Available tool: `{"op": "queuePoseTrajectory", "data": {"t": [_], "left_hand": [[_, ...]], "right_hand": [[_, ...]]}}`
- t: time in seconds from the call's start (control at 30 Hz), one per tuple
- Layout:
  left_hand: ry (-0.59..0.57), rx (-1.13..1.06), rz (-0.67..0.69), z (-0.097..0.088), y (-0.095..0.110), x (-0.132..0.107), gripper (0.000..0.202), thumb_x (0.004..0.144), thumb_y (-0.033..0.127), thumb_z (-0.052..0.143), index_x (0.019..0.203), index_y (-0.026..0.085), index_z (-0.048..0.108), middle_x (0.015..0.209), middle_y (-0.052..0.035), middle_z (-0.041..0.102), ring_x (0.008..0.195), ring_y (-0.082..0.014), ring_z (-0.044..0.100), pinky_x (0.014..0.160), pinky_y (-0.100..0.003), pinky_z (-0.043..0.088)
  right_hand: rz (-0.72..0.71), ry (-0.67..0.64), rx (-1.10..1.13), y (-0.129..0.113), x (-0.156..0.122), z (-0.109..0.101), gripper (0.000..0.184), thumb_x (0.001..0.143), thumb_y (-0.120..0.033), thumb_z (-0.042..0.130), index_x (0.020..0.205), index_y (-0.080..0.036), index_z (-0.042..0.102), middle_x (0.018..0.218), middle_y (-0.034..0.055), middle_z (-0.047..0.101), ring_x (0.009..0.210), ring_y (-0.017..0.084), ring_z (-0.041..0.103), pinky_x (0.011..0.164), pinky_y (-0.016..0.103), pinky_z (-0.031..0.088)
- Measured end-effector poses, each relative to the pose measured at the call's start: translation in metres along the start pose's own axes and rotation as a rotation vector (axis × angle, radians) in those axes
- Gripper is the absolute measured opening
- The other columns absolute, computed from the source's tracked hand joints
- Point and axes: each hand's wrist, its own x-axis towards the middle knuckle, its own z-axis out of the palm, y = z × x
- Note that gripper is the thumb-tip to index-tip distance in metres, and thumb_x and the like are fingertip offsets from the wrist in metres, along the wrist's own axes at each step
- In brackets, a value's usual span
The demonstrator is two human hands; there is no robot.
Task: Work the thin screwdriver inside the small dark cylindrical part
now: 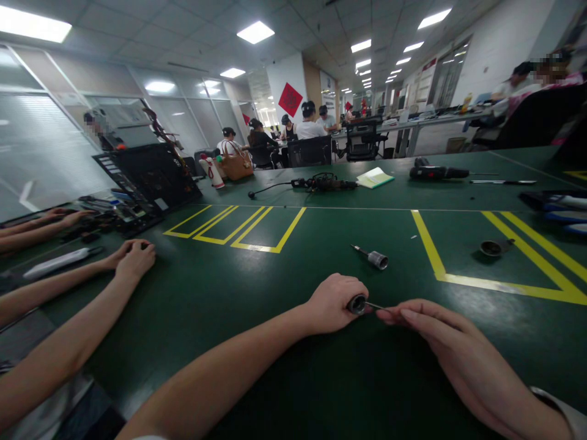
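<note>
My left hand [334, 305] is wrapped round a small dark metal cylinder [356, 304], whose hollow round end faces me. My right hand [440, 327] pinches a thin metal rod [376, 306] between thumb and fingers. The rod's far tip reaches the cylinder's rim; whether it goes inside cannot be made out. Just beyond my hands, a metal part with a thin shaft and a thick round end [376, 260] lies on the green table [293, 275]. Off to the right, a cup-shaped metal part [494, 247] sits inside a yellow tape outline.
A power screwdriver [438, 171], a pen-like rod [503, 181], a notepad [376, 177] and a coiled black cable [323, 182] lie farther back. At left, a co-worker's hands [132, 256] rest near a white tool [57, 263]. Blue-handled tools [568, 217] lie at right.
</note>
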Motion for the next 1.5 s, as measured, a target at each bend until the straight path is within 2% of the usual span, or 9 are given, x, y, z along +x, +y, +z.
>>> {"op": "queuePoseTrajectory", "data": {"t": [0.13,0.3,0.4,0.53,0.73,0.93,1.03,1.27,1.5], "left_hand": [[-0.014,0.024,-0.012,0.001,0.001,0.001,0.011,0.084,0.028,0.055,0.082,0.017,0.052,0.080,-0.0003,0.060,0.076,-0.0142,0.055,0.068,-0.026,0.036],[0.002,0.116,0.048,0.003,0.000,0.000,0.009,0.084,0.026,0.054,0.083,0.018,0.053,0.078,-0.0003,0.059,0.076,-0.0143,0.054,0.066,-0.026,0.034],[0.002,0.107,0.057,0.002,0.001,-0.001,0.008,0.083,0.025,0.054,0.083,0.017,0.053,0.077,0.0001,0.058,0.074,-0.0137,0.053,0.065,-0.026,0.034],[0.005,0.064,0.052,0.000,0.001,-0.002,0.009,0.084,0.026,0.055,0.082,0.018,0.053,0.078,0.0005,0.058,0.074,-0.0135,0.053,0.066,-0.026,0.035],[0.009,0.016,0.017,0.001,-0.001,0.000,0.012,0.084,0.028,0.055,0.081,0.017,0.053,0.080,-0.0004,0.059,0.077,-0.0143,0.054,0.070,-0.027,0.036],[0.001,0.091,0.026,0.002,0.000,-0.001,0.009,0.084,0.027,0.055,0.083,0.018,0.054,0.080,-0.0007,0.059,0.078,-0.0147,0.054,0.070,-0.028,0.035],[0.017,0.094,0.033,0.003,-0.001,-0.001,0.008,0.084,0.026,0.055,0.083,0.018,0.053,0.080,-0.0010,0.060,0.078,-0.0147,0.054,0.071,-0.028,0.035],[0.051,0.039,0.025,0.001,-0.003,-0.002,0.007,0.081,0.023,0.056,0.080,0.017,0.052,0.079,0.0001,0.060,0.078,-0.0142,0.055,0.073,-0.028,0.035],[0.081,-0.059,0.024,0.001,-0.006,-0.001,0.012,0.082,0.028,0.056,0.079,0.017,0.052,0.080,-0.0002,0.061,0.079,-0.0142,0.057,0.077,-0.029,0.036]], "right_hand": [[-0.073,0.020,-0.163,0.002,-0.003,0.001,0.024,0.076,-0.045,0.062,0.082,-0.024,0.072,0.094,0.0052,0.072,0.099,0.029,0.061,0.088,0.041,0.044],[-0.368,0.002,-0.516,0.006,-0.009,0.005,0.017,0.075,-0.038,0.062,0.084,-0.028,0.072,0.091,0.0041,0.070,0.089,0.027,0.062,0.082,0.039,0.045],[-0.240,-0.019,-0.430,0.005,-0.007,0.003,0.019,0.076,-0.041,0.062,0.084,-0.027,0.073,0.092,0.0045,0.071,0.092,0.028,0.062,0.082,0.040,0.045],[-0.022,-0.042,-0.074,0.002,0.001,-0.001,0.021,0.077,-0.041,0.062,0.082,-0.023,0.073,0.094,0.0048,0.072,0.099,0.028,0.061,0.090,0.040,0.043],[0.025,-0.053,0.133,0.003,0.006,-0.003,0.020,0.077,-0.038,0.063,0.083,-0.021,0.072,0.093,0.0058,0.073,0.097,0.026,0.063,0.089,0.038,0.045],[-0.175,0.034,-0.402,-0.002,-0.006,0.005,0.023,0.072,-0.046,0.064,0.080,-0.027,0.072,0.089,0.0041,0.073,0.089,0.028,0.064,0.081,0.039,0.046],[-0.243,0.036,-0.483,-0.004,-0.009,0.007,0.021,0.069,-0.046,0.065,0.076,-0.028,0.073,0.087,0.0036,0.073,0.088,0.028,0.063,0.080,0.039,0.047],[-0.003,-0.057,-0.070,-0.001,0.001,0.001,0.025,0.078,-0.042,0.062,0.086,-0.021,0.072,0.098,0.0069,0.072,0.098,0.027,0.062,0.088,0.040,0.044],[0.095,-0.073,0.221,0.000,0.003,-0.002,0.018,0.076,-0.035,0.067,0.086,-0.020,0.073,0.095,0.0054,0.074,0.097,0.025,0.063,0.087,0.037,0.046]]}}
